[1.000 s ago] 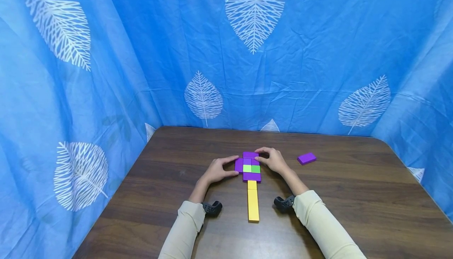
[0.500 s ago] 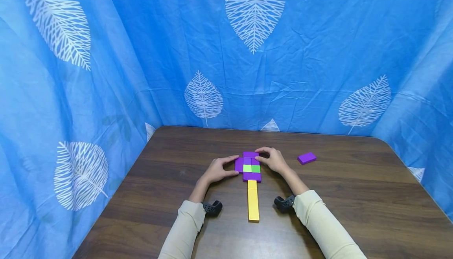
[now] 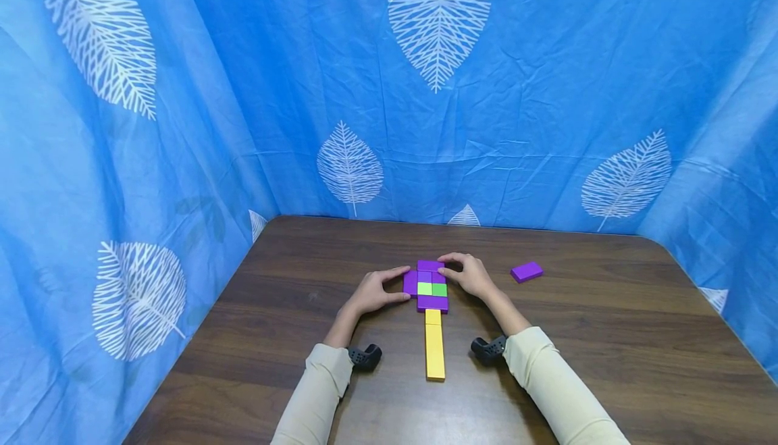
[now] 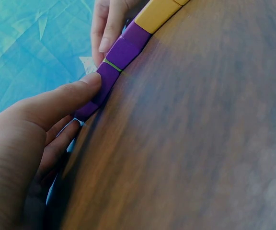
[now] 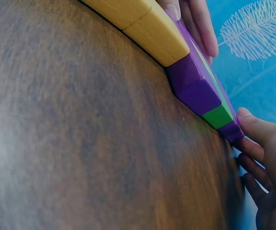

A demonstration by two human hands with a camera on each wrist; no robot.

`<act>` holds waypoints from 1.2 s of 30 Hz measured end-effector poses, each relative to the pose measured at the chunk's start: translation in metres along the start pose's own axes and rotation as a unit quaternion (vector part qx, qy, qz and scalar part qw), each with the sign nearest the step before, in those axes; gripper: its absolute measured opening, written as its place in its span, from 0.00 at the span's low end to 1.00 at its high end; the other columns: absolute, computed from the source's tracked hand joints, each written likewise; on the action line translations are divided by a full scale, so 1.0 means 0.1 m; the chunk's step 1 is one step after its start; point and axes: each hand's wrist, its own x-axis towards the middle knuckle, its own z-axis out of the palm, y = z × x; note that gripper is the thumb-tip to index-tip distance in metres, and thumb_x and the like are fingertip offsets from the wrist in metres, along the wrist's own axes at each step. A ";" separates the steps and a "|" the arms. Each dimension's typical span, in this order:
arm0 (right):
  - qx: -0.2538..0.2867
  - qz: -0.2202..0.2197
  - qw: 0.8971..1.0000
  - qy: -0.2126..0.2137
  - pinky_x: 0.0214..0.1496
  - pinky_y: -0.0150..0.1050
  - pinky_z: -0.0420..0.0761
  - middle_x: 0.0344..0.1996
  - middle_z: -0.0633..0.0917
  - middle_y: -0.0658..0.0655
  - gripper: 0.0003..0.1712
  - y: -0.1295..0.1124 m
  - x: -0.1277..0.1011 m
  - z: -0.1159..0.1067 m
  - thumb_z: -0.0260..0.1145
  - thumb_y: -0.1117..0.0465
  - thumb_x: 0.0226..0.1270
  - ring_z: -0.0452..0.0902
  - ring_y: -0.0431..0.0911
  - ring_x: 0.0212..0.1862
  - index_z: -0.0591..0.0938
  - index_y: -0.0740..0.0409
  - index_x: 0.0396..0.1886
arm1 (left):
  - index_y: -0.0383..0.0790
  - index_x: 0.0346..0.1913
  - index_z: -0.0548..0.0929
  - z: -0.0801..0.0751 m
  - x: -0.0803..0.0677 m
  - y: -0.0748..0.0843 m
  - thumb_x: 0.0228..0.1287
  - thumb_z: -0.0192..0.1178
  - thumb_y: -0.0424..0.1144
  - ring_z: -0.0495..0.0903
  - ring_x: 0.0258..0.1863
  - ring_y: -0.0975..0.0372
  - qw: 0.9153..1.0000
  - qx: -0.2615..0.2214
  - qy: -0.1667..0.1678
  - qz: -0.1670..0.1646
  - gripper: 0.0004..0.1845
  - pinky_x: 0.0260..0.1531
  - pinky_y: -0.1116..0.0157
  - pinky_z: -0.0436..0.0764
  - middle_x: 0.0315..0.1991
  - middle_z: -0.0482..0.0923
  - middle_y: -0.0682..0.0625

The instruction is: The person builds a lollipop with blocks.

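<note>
A flat cluster of purple blocks (image 3: 432, 303) with two green blocks (image 3: 432, 290) in its middle lies on the dark wooden table (image 3: 608, 337). A line of yellow blocks (image 3: 434, 354) runs from it toward me. My left hand (image 3: 402, 284) pinches the cluster's left purple block (image 4: 110, 76) between thumb and forefinger. My right hand (image 3: 442, 264) pinches the far purple block at the cluster's upper right. In the right wrist view, the thumb (image 5: 260, 127) sits by the purple end past the green block (image 5: 219, 115).
A loose purple block (image 3: 526, 271) lies to the right of my right hand. Blue curtains with white leaf prints (image 3: 437, 94) close in the table on the left, back and right. A black wrist camera (image 3: 365, 357) sits on each forearm.
</note>
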 end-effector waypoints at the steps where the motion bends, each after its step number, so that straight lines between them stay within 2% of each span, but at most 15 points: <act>1: 0.000 -0.002 1.000 0.001 0.58 0.50 0.68 0.46 0.81 0.55 0.17 0.00 0.00 0.00 0.63 0.52 0.59 0.72 0.53 0.55 0.81 0.52 0.46 | 0.54 0.62 0.68 0.00 0.00 0.00 0.52 0.62 0.56 0.65 0.61 0.60 1.000 0.000 0.000 0.000 0.33 0.60 0.58 0.64 0.60 0.68 0.53; 13: 0.021 -0.029 0.999 0.027 0.56 0.51 0.70 0.47 0.81 0.58 0.20 0.01 -0.07 -0.01 0.61 0.52 0.61 0.72 0.54 0.53 0.79 0.57 0.49 | 0.54 0.62 0.69 0.00 0.00 0.01 0.51 0.61 0.57 0.65 0.61 0.59 1.000 0.001 0.003 0.004 0.34 0.60 0.58 0.64 0.60 0.68 0.53; 22: 0.071 -0.015 0.996 0.059 0.52 0.47 0.74 0.46 0.80 0.60 0.18 0.00 -0.24 -0.04 0.62 0.56 0.61 0.75 0.52 0.48 0.79 0.59 0.49 | 0.51 0.62 0.69 -0.01 -0.01 0.00 0.51 0.62 0.57 0.65 0.61 0.60 1.000 -0.002 0.004 0.011 0.34 0.60 0.59 0.65 0.60 0.69 0.53; 26: 0.093 -0.010 0.993 0.072 0.50 0.47 0.76 0.45 0.81 0.58 0.17 -0.02 -0.33 -0.09 0.61 0.55 0.62 0.76 0.51 0.47 0.79 0.57 0.48 | 0.51 0.62 0.69 -0.01 -0.02 0.00 0.51 0.62 0.56 0.65 0.61 0.59 1.000 -0.002 0.008 0.018 0.34 0.60 0.59 0.65 0.60 0.69 0.52; 31: 0.103 -0.009 0.989 0.106 0.48 0.42 0.77 0.42 0.83 0.54 0.17 -0.04 -0.42 -0.21 0.60 0.50 0.61 0.77 0.47 0.46 0.81 0.54 0.45 | 0.51 0.62 0.69 0.00 -0.01 0.00 0.51 0.62 0.55 0.66 0.60 0.59 1.000 -0.002 0.009 0.022 0.33 0.59 0.58 0.65 0.60 0.69 0.52; 36: 0.126 -0.018 0.980 0.153 0.45 0.32 0.77 0.43 0.82 0.58 0.17 -0.04 -0.50 -0.38 0.61 0.55 0.61 0.77 0.49 0.45 0.79 0.57 0.48 | 0.51 0.61 0.70 0.00 -0.01 0.00 0.51 0.62 0.56 0.66 0.60 0.59 1.000 -0.002 0.010 0.023 0.33 0.59 0.59 0.65 0.59 0.70 0.52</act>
